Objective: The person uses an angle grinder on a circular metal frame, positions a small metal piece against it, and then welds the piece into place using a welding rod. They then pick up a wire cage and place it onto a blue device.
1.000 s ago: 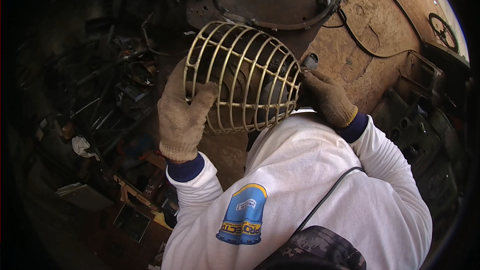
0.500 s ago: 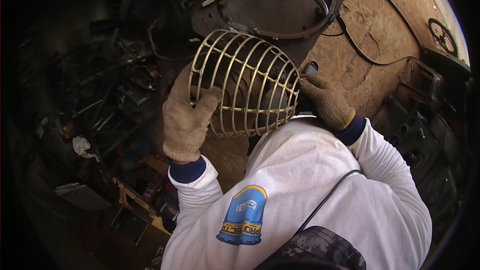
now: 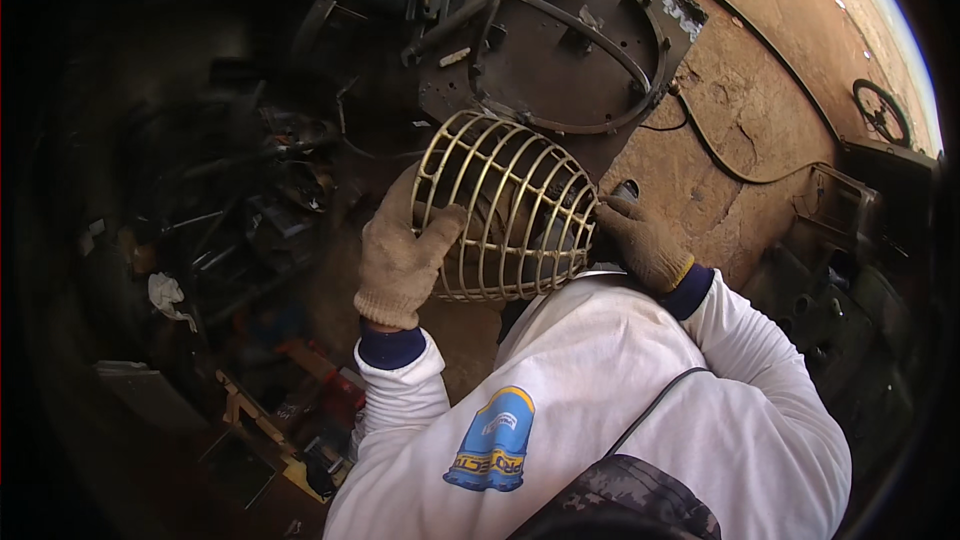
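A rounded cage of brass-coloured metal bars is held in front of my body, its wide end toward the left and its narrower end toward the right. My left hand, in a tan knit work glove, closes round the bars at the wide end, thumb over the rim. On the right, my gloved right hand rests against the narrow end. Its fingertips are partly hidden behind the bars, and they appear to grip the cage there.
Beyond the cage stands a dark metal table bearing a bent metal ring frame and tools. A cable runs over the brown floor at right. Scrap metal and tools clutter the left. A bicycle wheel is at far right.
The cage and both gloved hands sit slightly lower in the picture, and more of the table shows above them. The hold on the cage looks the same.
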Demonstrator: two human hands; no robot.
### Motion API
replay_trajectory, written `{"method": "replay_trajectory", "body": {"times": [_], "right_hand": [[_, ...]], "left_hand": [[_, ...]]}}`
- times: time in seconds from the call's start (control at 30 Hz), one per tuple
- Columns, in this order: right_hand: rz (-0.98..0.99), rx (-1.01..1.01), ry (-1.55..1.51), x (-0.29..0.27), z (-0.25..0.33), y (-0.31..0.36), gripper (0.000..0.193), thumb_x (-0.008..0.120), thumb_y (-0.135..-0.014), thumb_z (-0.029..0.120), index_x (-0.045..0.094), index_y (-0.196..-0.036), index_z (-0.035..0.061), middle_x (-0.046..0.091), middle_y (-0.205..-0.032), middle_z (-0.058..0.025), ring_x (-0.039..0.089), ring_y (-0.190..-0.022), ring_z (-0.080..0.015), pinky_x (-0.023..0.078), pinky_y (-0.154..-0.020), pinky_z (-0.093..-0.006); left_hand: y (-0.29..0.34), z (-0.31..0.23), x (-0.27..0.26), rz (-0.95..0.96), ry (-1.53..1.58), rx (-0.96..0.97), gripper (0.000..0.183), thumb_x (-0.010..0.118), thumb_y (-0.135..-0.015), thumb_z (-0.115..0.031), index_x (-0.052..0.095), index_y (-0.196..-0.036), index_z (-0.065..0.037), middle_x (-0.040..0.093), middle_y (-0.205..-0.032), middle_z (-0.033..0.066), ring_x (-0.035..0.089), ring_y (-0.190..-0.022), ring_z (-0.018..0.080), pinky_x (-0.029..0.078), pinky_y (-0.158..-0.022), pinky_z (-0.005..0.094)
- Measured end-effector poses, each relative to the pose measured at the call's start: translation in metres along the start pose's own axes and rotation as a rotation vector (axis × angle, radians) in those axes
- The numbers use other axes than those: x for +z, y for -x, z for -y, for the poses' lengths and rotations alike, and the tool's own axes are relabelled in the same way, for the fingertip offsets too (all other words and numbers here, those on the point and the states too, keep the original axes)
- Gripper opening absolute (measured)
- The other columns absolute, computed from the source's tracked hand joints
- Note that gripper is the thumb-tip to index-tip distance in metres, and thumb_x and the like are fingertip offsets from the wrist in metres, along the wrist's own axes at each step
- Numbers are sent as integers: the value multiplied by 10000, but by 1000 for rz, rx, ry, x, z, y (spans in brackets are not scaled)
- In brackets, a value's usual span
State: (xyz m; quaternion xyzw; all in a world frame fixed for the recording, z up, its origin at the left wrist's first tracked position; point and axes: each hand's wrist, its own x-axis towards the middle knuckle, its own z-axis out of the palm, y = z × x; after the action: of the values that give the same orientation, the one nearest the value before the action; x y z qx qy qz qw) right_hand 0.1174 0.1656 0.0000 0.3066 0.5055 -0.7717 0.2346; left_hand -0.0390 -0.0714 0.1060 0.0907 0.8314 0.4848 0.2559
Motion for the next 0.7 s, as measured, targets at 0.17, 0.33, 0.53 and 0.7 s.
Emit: {"method": "replay_trajectory", "body": {"times": [0.17,0.33,0.53,0.7], "right_hand": [[22,42,-91,2,2,-9,453,513,-1043,309,562,-1319,-45,675,-1190,-133,666,-1053,-205,531,-920,-307],[193,84,-302,-4,11,-17,402,491,-1064,259,524,-1315,-53,677,-1145,-129,697,-940,-234,595,-796,-341],[498,-219,35,-20,14,-41,379,523,-1053,281,534,-1338,31,668,-1138,-98,674,-946,-205,568,-805,-358],[676,-225,-117,10,31,-41,473,580,-1015,421,561,-1327,66,669,-1112,-53,668,-925,-167,551,-774,-310]], "left_hand": [[3,0,-5,-64,-143,42,469,736,-861,-160,612,-1301,-55,739,-1075,144,723,-918,246,570,-831,369],[28,-13,-4,-190,-185,51,524,768,-843,-197,605,-1321,-56,721,-1121,141,698,-965,251,547,-881,362],[78,38,28,-522,40,197,430,731,-872,-110,618,-1279,-30,707,-1048,53,654,-909,168,543,-818,310],[127,32,45,-736,143,18,397,710,-889,-140,606,-1252,-18,690,-977,66,627,-850,141,538,-781,310]]}}
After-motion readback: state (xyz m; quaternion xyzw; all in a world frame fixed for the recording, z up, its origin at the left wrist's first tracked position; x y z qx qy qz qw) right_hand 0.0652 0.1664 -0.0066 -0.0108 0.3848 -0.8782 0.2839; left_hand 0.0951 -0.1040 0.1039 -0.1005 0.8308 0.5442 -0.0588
